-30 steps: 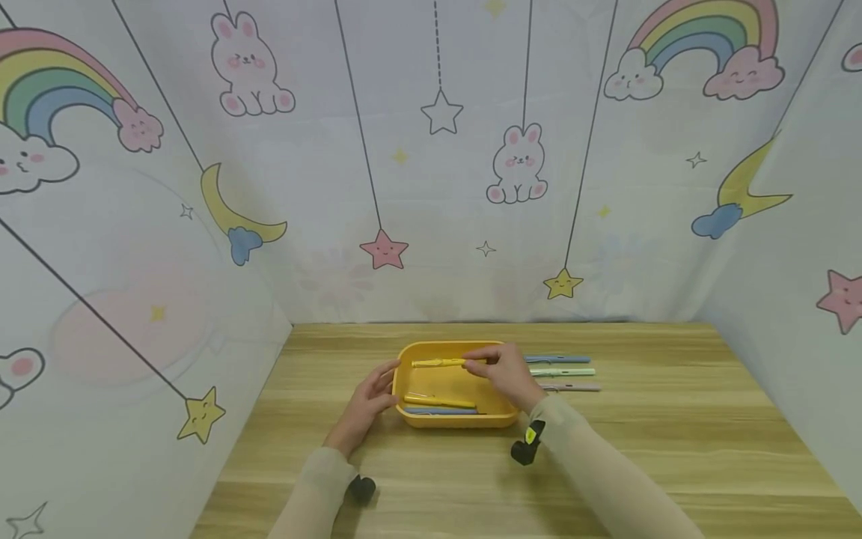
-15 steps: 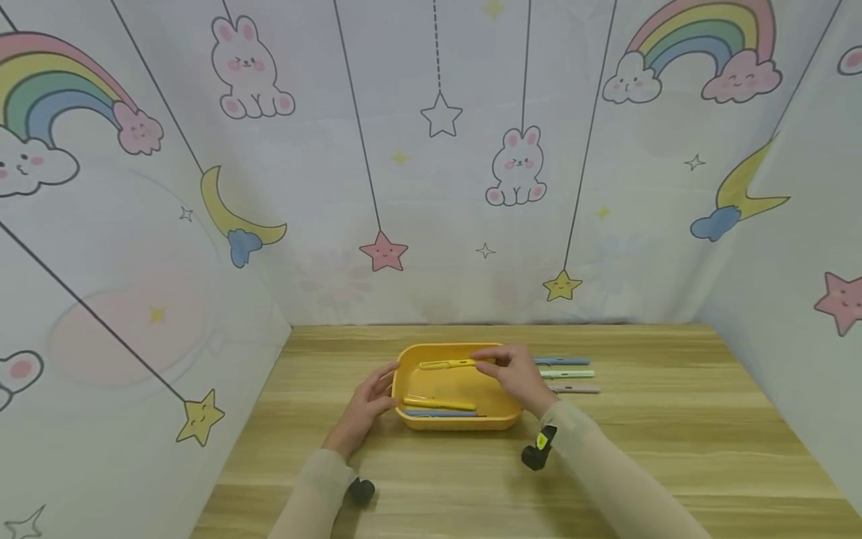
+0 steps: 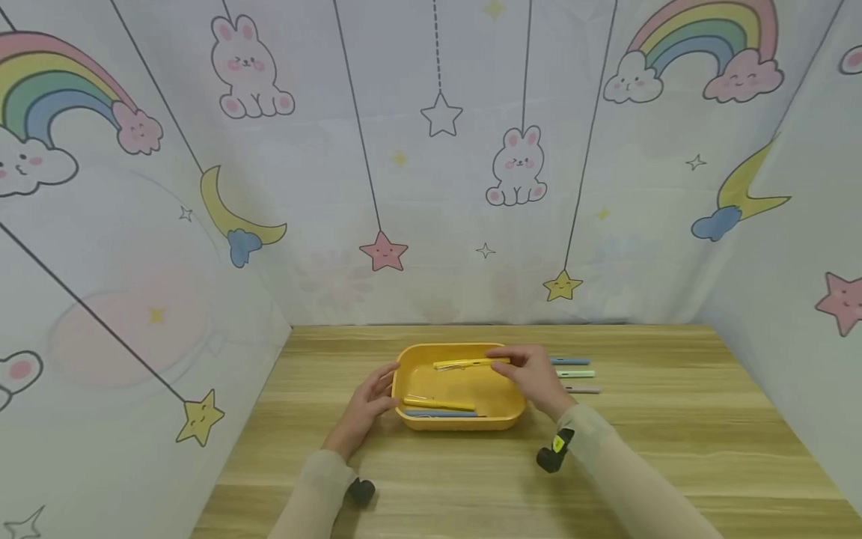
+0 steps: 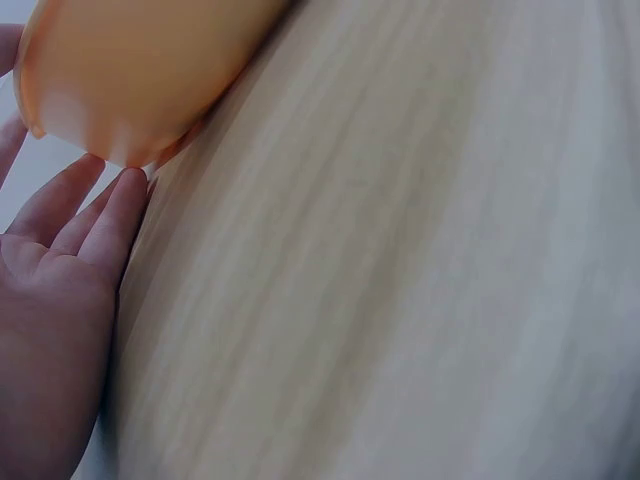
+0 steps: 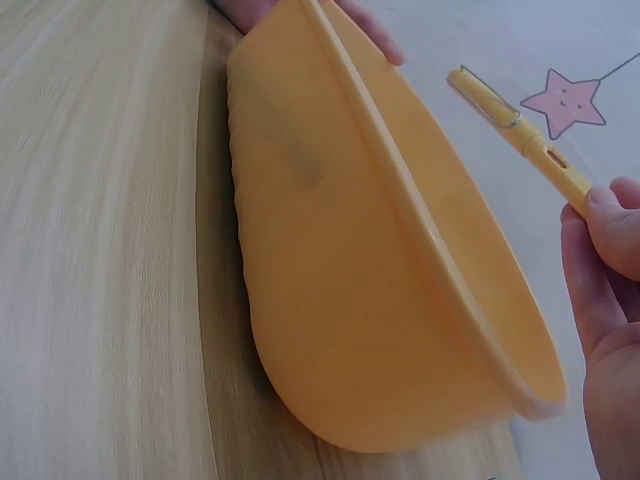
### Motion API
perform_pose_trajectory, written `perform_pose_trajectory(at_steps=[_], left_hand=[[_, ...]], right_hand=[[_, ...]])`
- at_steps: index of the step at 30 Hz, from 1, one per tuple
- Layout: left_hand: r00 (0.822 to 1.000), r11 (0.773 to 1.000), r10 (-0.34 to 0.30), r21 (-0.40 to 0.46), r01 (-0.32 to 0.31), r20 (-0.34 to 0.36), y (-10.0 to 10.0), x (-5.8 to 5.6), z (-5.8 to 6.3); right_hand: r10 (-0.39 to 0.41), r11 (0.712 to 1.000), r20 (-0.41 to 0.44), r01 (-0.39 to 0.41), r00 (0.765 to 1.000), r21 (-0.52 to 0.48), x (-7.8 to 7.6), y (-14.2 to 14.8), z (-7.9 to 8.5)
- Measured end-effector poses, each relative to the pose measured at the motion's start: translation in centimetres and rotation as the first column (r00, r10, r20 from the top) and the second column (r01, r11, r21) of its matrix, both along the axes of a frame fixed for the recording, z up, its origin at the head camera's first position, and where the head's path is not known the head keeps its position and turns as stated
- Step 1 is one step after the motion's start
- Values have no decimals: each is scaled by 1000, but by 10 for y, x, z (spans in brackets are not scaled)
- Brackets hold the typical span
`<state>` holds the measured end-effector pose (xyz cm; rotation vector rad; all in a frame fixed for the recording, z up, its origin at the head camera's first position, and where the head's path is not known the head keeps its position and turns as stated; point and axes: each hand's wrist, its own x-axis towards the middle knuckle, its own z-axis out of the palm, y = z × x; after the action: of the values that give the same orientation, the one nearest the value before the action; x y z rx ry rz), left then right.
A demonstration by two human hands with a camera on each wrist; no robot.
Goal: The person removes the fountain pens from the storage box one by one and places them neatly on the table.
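Note:
A yellow plastic basket [image 3: 465, 424] stands on the wooden table. My right hand [image 3: 535, 378] pinches a yellow pen [image 3: 465, 364] by one end, above the basket's right back part. In the right wrist view this pen [image 5: 510, 125] shows a metal clip and a slot in its barrel, and it is held higher than the rim. My left hand [image 3: 367, 404] rests against the basket's left end with fingers spread and nearly straight; in the left wrist view the fingertips touch its outer wall [image 4: 120, 90]. Inside, another yellow pen [image 3: 439, 403] and a blue pen [image 3: 441, 413] lie along the near side.
To the right of the basket, a blue pen [image 3: 571, 361], a pale green pen [image 3: 576, 373] and a pinkish-grey pen [image 3: 583, 389] lie in a row, partly hidden by my right hand. A patterned cloth wall [image 3: 444, 292] closes the table's back and sides.
My right hand has shifted to the right, carrying the yellow pen with it across the basket. The left hand and the basket stay in place.

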<state>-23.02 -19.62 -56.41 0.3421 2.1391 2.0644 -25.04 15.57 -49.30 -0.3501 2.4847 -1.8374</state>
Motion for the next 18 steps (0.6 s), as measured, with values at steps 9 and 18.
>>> perform_pose_trajectory(at_steps=[9,18], left_hand=[[1000,1000,-13,3,14,-17,0,-1,-2],[1000,1000,-12,0,12,-7,-2,-2,-4]], right_hand=[[12,1000,-26,-13,1000,-11,-1,16,-3],[9,1000,-39,-9,999,-12,5,39,3]])
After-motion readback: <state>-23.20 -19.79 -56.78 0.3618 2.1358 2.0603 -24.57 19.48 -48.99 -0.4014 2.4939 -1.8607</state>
